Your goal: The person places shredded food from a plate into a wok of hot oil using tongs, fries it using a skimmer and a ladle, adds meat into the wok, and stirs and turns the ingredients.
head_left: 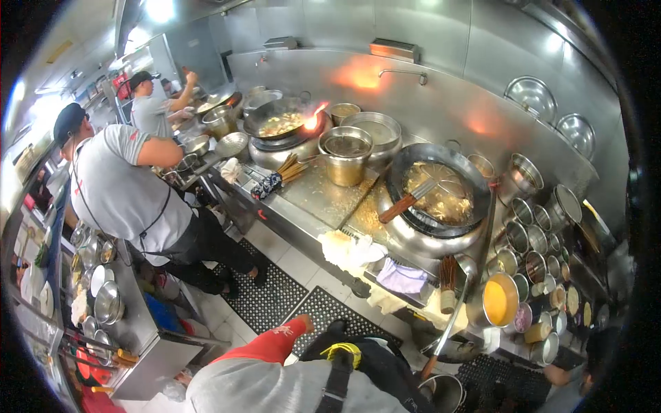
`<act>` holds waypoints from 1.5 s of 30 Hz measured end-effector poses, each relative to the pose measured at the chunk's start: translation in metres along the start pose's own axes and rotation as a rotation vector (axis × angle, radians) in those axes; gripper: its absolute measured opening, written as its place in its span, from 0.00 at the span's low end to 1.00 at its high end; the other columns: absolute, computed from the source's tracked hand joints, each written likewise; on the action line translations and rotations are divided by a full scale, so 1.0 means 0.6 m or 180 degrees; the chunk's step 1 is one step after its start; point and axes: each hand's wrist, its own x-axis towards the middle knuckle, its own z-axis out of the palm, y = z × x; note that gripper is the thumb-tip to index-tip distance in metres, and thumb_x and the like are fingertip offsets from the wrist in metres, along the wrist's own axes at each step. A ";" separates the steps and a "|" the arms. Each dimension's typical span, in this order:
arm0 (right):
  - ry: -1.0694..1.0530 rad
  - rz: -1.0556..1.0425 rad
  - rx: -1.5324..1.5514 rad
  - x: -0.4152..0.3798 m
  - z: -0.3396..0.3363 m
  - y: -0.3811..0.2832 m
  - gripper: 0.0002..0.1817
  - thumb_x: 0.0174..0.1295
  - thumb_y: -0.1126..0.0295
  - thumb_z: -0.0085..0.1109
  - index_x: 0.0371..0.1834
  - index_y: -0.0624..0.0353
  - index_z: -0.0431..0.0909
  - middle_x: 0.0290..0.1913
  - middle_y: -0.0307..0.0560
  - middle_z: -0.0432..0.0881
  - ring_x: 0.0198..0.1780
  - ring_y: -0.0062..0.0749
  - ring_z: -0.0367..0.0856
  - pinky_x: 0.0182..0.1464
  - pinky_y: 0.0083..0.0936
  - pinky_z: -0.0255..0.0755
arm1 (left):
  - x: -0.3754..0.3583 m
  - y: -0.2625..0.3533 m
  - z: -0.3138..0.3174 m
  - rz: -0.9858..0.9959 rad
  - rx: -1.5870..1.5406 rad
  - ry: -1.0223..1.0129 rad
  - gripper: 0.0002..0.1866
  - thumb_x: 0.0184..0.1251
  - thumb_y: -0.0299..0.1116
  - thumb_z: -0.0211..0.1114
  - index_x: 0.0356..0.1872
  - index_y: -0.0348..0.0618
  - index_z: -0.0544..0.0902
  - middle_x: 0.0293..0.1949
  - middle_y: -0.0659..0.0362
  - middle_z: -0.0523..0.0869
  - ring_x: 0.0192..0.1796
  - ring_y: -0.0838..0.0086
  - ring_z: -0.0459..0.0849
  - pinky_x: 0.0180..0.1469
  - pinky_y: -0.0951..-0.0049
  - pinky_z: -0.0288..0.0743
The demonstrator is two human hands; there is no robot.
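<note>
My left hand (303,322), below a red sleeve, is low in front of my waist above the floor mat. It looks loosely curled, but its fingers are too small and turned away to make out. I cannot see my right hand. Ahead, a wok (475,175) holds food in bubbling liquid. Across it rests a wire strainer (441,180), its wooden handle pointing toward me. A long ladle (451,323) leans against the counter edge beside a bamboo brush (447,282). Cloths (403,277) lie along that edge.
A steel pot (344,172) stands between the burners. Flame rises beside another wok (279,124). A co-worker (131,186) stands at the left. Several small containers and a pot of yellow liquid (499,299) crowd the right. Rubber mats (330,310) cover the floor.
</note>
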 end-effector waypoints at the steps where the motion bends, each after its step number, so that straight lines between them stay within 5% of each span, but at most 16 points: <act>1: 0.0010 -0.0001 -0.0004 0.002 -0.001 0.002 0.21 0.51 0.54 0.56 0.39 0.60 0.79 0.37 0.60 0.81 0.43 0.52 0.81 0.43 0.41 0.73 | 0.005 0.002 -0.002 -0.0080 -0.0012 0.0056 0.15 0.55 0.39 0.52 0.30 0.43 0.85 0.34 0.49 0.85 0.35 0.52 0.83 0.41 0.54 0.77; 5: 0.0027 -0.0064 0.0016 -0.002 0.007 0.014 0.21 0.51 0.55 0.57 0.40 0.61 0.78 0.37 0.60 0.80 0.42 0.51 0.81 0.43 0.41 0.73 | -0.005 0.046 -0.043 -0.0561 -0.0448 0.0185 0.15 0.55 0.40 0.54 0.29 0.42 0.85 0.35 0.50 0.86 0.36 0.54 0.84 0.41 0.57 0.77; 8: 0.0073 -0.0109 0.0109 0.003 0.020 0.028 0.21 0.50 0.55 0.58 0.40 0.61 0.78 0.36 0.60 0.80 0.42 0.51 0.81 0.42 0.40 0.73 | 0.032 0.049 -0.035 -0.0065 -0.0359 0.0378 0.17 0.56 0.43 0.53 0.30 0.41 0.85 0.34 0.49 0.85 0.35 0.54 0.84 0.41 0.56 0.77; 11: 0.0213 -0.0053 0.0440 -0.004 0.018 0.014 0.21 0.50 0.56 0.59 0.40 0.62 0.77 0.36 0.60 0.80 0.41 0.51 0.81 0.41 0.40 0.73 | -0.004 0.089 -0.096 0.0215 -0.0462 0.0139 0.19 0.57 0.44 0.52 0.35 0.41 0.84 0.43 0.46 0.83 0.49 0.52 0.80 0.53 0.57 0.73; 12: 0.0285 -0.0006 0.0620 -0.004 0.017 0.009 0.21 0.50 0.56 0.59 0.40 0.62 0.77 0.36 0.60 0.80 0.41 0.50 0.81 0.41 0.40 0.73 | -0.001 0.099 -0.097 -0.0293 -0.0536 0.0220 0.18 0.57 0.43 0.51 0.35 0.41 0.84 0.43 0.47 0.83 0.49 0.52 0.80 0.54 0.57 0.73; 17: 0.0653 0.0444 0.1863 0.051 0.072 0.048 0.23 0.46 0.57 0.61 0.40 0.63 0.77 0.34 0.60 0.81 0.38 0.51 0.81 0.39 0.39 0.73 | 0.055 0.026 -0.026 0.0795 0.1035 0.0065 0.13 0.55 0.37 0.55 0.32 0.42 0.85 0.36 0.49 0.85 0.42 0.55 0.83 0.47 0.57 0.76; 20: 0.1120 0.0161 0.2548 -0.007 0.056 0.007 0.20 0.45 0.57 0.62 0.35 0.62 0.80 0.36 0.59 0.82 0.40 0.52 0.82 0.42 0.39 0.74 | 0.042 0.010 -0.030 0.1237 0.1641 -0.0130 0.13 0.53 0.37 0.57 0.32 0.43 0.86 0.33 0.50 0.85 0.40 0.56 0.84 0.44 0.57 0.78; 24: 0.0514 -0.0873 -0.0903 0.037 0.073 0.047 0.16 0.51 0.60 0.57 0.34 0.63 0.80 0.31 0.58 0.82 0.37 0.49 0.83 0.38 0.39 0.76 | 0.019 0.057 -0.110 0.0698 0.0684 -0.0224 0.14 0.54 0.42 0.58 0.33 0.45 0.85 0.35 0.48 0.85 0.40 0.56 0.84 0.44 0.59 0.77; 26: 0.0606 -0.1242 -0.1686 0.072 0.108 0.092 0.15 0.53 0.61 0.55 0.33 0.63 0.80 0.29 0.57 0.82 0.35 0.47 0.83 0.36 0.39 0.77 | 0.058 0.122 -0.212 0.1680 0.1609 -0.0105 0.11 0.55 0.38 0.56 0.31 0.46 0.85 0.32 0.48 0.85 0.35 0.54 0.84 0.40 0.57 0.78; 28: 0.0337 -0.0353 -0.0797 0.081 0.115 0.089 0.17 0.54 0.60 0.52 0.40 0.60 0.81 0.41 0.61 0.80 0.45 0.51 0.80 0.48 0.40 0.74 | 0.033 0.218 -0.338 0.1186 -0.1026 0.1837 0.11 0.58 0.38 0.55 0.31 0.44 0.83 0.30 0.47 0.84 0.34 0.51 0.83 0.37 0.56 0.77; 32: 0.0224 0.0072 -0.0302 0.007 0.051 0.025 0.19 0.56 0.59 0.49 0.45 0.57 0.81 0.46 0.63 0.80 0.50 0.53 0.79 0.53 0.43 0.72 | 0.002 0.378 -0.611 0.1665 -0.0602 0.3879 0.15 0.55 0.32 0.57 0.45 0.45 0.77 0.41 0.46 0.80 0.42 0.49 0.79 0.41 0.54 0.73; 34: 0.0132 0.0160 0.0218 0.014 0.050 0.016 0.20 0.56 0.58 0.50 0.46 0.56 0.80 0.47 0.61 0.80 0.50 0.55 0.79 0.54 0.43 0.72 | 0.002 0.408 -0.702 0.1659 0.0254 0.4054 0.26 0.52 0.30 0.60 0.56 0.47 0.70 0.53 0.46 0.74 0.50 0.49 0.76 0.45 0.55 0.73; 37: 0.0524 -0.0024 0.0265 0.058 0.124 0.063 0.20 0.57 0.53 0.51 0.42 0.57 0.81 0.43 0.58 0.81 0.46 0.50 0.81 0.48 0.41 0.74 | 0.081 0.407 -0.737 0.0477 0.0769 0.3437 0.38 0.48 0.30 0.64 0.65 0.51 0.60 0.59 0.46 0.67 0.55 0.49 0.74 0.51 0.57 0.73; 40: 0.0884 0.0020 -0.0155 0.106 0.225 0.122 0.19 0.57 0.53 0.53 0.41 0.56 0.81 0.43 0.55 0.82 0.44 0.46 0.81 0.43 0.40 0.76 | 0.145 0.393 -0.757 -0.0007 0.0541 0.2455 0.47 0.47 0.31 0.66 0.71 0.55 0.50 0.62 0.44 0.63 0.55 0.49 0.75 0.54 0.57 0.73; 44: 0.0859 0.0715 0.0114 0.033 0.272 0.109 0.18 0.57 0.54 0.54 0.40 0.55 0.82 0.43 0.54 0.82 0.44 0.45 0.82 0.42 0.40 0.76 | 0.159 0.394 -0.784 -0.0082 0.0733 0.2347 0.43 0.53 0.32 0.61 0.71 0.55 0.50 0.57 0.41 0.68 0.52 0.47 0.78 0.51 0.56 0.75; 45: 0.0833 0.0900 0.0219 0.003 0.263 0.104 0.18 0.57 0.54 0.54 0.40 0.56 0.82 0.43 0.54 0.82 0.44 0.45 0.82 0.42 0.39 0.76 | 0.128 0.413 -0.798 -0.0066 0.0846 0.2530 0.39 0.54 0.31 0.59 0.69 0.52 0.56 0.48 0.41 0.76 0.48 0.52 0.81 0.49 0.56 0.75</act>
